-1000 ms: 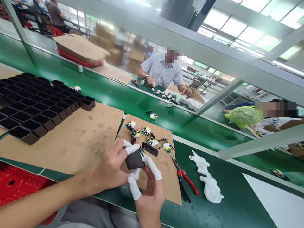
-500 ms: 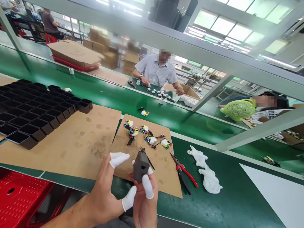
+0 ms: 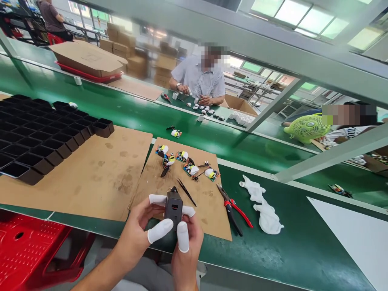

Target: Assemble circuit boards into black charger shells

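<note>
The left hand (image 3: 138,230) and the right hand (image 3: 189,246) were both curled in around a small black case (image 3: 174,199), the thumbs on its near side and fingers at its flanks, a two-sided hold that probably steadied it. The case stood roughly upright above the near edge of a cardboard sheet (image 3: 209,220), its slotted face toward the wearer, seemingly for easy viewing. Tweezers (image 3: 187,192) and pliers (image 3: 228,201) lay just beyond and to the right, presumably for quick reach; circuit boards (image 3: 190,169) sat spread apart, perhaps to avoid tangling.
</note>
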`<state>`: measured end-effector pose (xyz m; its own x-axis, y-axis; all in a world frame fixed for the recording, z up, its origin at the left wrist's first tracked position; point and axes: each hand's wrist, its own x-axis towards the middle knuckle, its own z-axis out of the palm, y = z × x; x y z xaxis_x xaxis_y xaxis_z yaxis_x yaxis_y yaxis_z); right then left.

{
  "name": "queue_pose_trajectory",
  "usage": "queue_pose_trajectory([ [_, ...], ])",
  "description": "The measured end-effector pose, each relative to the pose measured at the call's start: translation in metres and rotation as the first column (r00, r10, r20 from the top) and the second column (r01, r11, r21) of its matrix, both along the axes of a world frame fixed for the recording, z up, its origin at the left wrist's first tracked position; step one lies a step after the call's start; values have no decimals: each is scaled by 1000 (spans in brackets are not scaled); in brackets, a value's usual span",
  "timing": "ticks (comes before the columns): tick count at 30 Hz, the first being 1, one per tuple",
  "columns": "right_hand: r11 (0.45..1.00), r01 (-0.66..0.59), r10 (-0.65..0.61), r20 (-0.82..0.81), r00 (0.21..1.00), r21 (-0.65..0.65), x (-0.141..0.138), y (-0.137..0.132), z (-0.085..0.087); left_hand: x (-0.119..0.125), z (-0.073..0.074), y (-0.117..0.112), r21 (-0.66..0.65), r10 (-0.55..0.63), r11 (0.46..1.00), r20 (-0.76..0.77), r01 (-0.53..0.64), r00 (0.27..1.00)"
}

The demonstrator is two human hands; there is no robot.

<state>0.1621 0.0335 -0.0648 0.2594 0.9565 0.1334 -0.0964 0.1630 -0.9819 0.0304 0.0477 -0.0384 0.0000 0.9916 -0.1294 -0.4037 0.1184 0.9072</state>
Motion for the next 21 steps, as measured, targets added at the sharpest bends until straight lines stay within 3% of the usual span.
queue_pose_trajectory([
  [4, 997, 38, -63, 368, 928, 74, 9, 7, 10, 2, 4, 1, -100, 29, 995, 116, -18, 993],
  [8, 973, 186, -228, 708, 669, 138, 37, 31, 14, 0, -1, 5, -163, 89, 985, 160, -63, 983],
  [13, 996, 86, -72, 851, 520, 32, 62, 66, 11, -11, -11, 14, -171, 109, 982, 162, -81, 981],
  [16, 999, 44, -18, 851, 526, -6, 61, 73, 8, -17, -13, 17, -167, 105, 983, 139, -81, 985],
  [21, 999, 17, 28, 766, 642, -51, 57, 57, 14, -21, -11, 17, -155, 64, 987, 87, -50, 994],
])
